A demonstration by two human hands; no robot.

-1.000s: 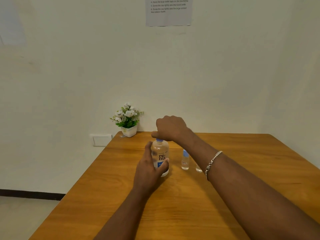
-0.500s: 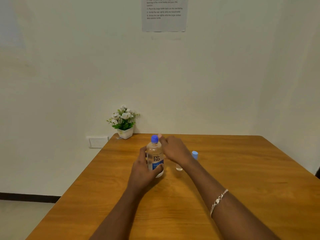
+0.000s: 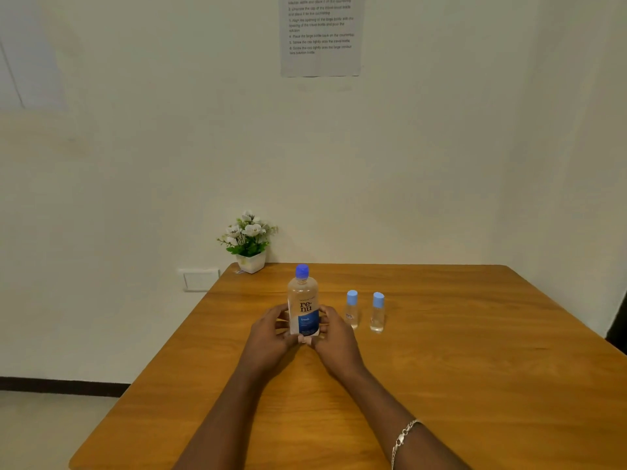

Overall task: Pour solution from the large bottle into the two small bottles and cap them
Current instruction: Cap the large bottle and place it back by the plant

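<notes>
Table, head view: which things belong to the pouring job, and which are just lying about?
Job: large bottle, held by left hand and right hand; left small bottle; right small bottle; all capped.
Idle: flower pot; wall plate.

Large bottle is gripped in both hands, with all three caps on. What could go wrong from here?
1. The right hand sits close beside the nearer small bottle; reaching out could knock it into the farther small bottle.
2. The left hand and right hand both hold the large bottle low; it may tip if one lets go.
3. The small bottles look narrow, so pouring may spill on the table.
</notes>
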